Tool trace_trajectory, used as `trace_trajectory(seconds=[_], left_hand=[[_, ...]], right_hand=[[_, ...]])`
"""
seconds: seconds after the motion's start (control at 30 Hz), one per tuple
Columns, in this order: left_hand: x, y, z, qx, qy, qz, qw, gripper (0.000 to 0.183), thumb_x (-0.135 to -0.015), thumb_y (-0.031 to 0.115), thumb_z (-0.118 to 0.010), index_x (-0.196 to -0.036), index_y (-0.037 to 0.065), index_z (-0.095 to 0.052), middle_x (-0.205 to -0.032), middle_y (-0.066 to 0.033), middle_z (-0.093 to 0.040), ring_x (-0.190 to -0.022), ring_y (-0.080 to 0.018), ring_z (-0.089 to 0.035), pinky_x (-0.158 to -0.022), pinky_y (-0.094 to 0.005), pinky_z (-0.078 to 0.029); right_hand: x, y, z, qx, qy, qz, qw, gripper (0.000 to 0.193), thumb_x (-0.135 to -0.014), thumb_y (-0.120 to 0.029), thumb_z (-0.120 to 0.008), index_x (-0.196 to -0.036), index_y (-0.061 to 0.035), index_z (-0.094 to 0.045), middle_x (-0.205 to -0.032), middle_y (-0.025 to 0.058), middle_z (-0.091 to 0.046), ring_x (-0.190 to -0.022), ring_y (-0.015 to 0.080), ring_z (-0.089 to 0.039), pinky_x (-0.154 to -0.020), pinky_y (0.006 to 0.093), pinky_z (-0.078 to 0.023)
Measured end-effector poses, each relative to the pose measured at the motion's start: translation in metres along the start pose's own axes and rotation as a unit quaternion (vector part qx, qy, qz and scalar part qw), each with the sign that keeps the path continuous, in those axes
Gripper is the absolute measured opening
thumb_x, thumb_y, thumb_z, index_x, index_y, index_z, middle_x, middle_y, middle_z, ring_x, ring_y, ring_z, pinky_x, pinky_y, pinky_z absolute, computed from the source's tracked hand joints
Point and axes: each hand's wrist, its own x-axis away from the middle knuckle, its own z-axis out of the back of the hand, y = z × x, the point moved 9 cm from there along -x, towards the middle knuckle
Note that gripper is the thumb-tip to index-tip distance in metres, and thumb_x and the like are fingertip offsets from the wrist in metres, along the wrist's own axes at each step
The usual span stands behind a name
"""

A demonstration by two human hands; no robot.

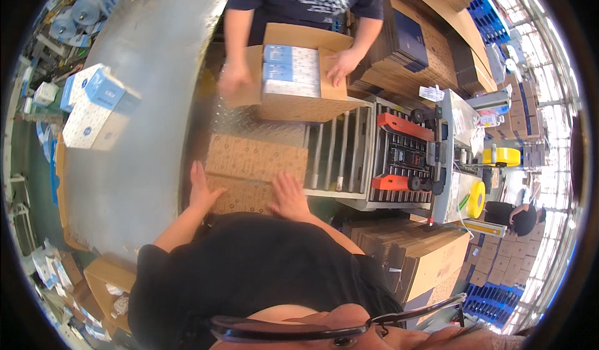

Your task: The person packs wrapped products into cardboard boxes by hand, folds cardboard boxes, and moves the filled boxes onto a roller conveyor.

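A closed brown cardboard box lies on the metal plate in front of me. My left hand rests flat on its near left corner, and my right hand lies flat on its near right edge. Both hands press on the flaps with fingers spread. Across from me a person in a dark shirt holds an open cardboard box filled with white and blue cartons, one hand at its left side, the other on its right flap.
A roller conveyor leads right into a taping machine with red parts. Yellow tape rolls sit at the right. White and blue cartons lie on the grey table at left. Stacks of flat cardboard stand nearby.
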Motion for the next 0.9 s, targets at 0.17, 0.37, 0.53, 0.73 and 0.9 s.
trace_trajectory(seconds=[0.17, 0.37, 0.53, 0.73, 0.9], left_hand=[[0.009, 0.032, -0.040, 0.078, -0.119, 0.161, 0.977, 0.070, -0.086, 0.028, -0.068, -0.148, 0.024, -0.036, -0.146, -0.0283, -0.034, -0.132, -0.0443, -0.040, -0.105, -0.0415, -0.040], [-0.010, 0.174, -0.147, 0.034, -0.129, 0.052, 0.990, 0.104, -0.075, 0.030, -0.079, -0.153, 0.015, -0.012, -0.141, -0.0344, -0.032, -0.135, -0.0485, -0.029, -0.110, -0.0473, -0.033], [-0.053, 0.264, -0.236, 0.061, -0.190, -0.014, 0.980, 0.129, -0.065, 0.030, -0.087, -0.152, 0.011, 0.006, -0.145, -0.0365, -0.023, -0.135, -0.0506, -0.025, -0.111, -0.0519, -0.030], [-0.131, 0.381, -0.348, 0.085, -0.241, -0.054, 0.965, 0.129, -0.063, 0.024, -0.088, -0.153, 0.015, 0.005, -0.143, -0.0334, -0.023, -0.135, -0.0455, -0.027, -0.112, -0.0475, -0.029], [-0.153, 0.471, -0.396, 0.078, -0.263, -0.105, 0.956, 0.131, -0.061, 0.025, -0.090, -0.153, 0.017, 0.003, -0.144, -0.0323, -0.014, -0.134, -0.0439, -0.029, -0.112, -0.0457, -0.030]], right_hand=[[-0.002, 0.058, 0.015, -0.076, -0.023, 0.045, 0.996, 0.082, -0.082, -0.052, -0.064, -0.144, -0.0048, -0.038, -0.154, 0.0141, -0.030, -0.145, 0.0318, -0.022, -0.117, 0.0518, -0.016], [0.023, 0.163, 0.046, -0.016, -0.015, -0.088, 0.996, 0.081, -0.086, -0.058, -0.056, -0.146, -0.0069, -0.036, -0.155, 0.0097, -0.030, -0.146, 0.0275, -0.020, -0.117, 0.0555, -0.012], [0.043, 0.280, 0.074, 0.001, 0.006, -0.121, 0.993, 0.081, -0.088, -0.062, -0.047, -0.150, -0.0115, -0.030, -0.158, 0.0039, -0.027, -0.147, 0.0230, -0.019, -0.118, 0.0538, -0.009], [0.099, 0.428, 0.106, 0.019, 0.062, -0.259, 0.964, 0.079, -0.089, -0.061, -0.047, -0.151, -0.0147, -0.030, -0.158, 0.0000, -0.027, -0.147, 0.0191, -0.018, -0.119, 0.0511, -0.008], [0.143, 0.511, 0.132, 0.008, 0.079, -0.311, 0.947, 0.077, -0.088, -0.060, -0.048, -0.150, -0.0154, -0.032, -0.157, 0.0002, -0.029, -0.146, 0.0193, -0.019, -0.119, 0.0516, -0.008]])
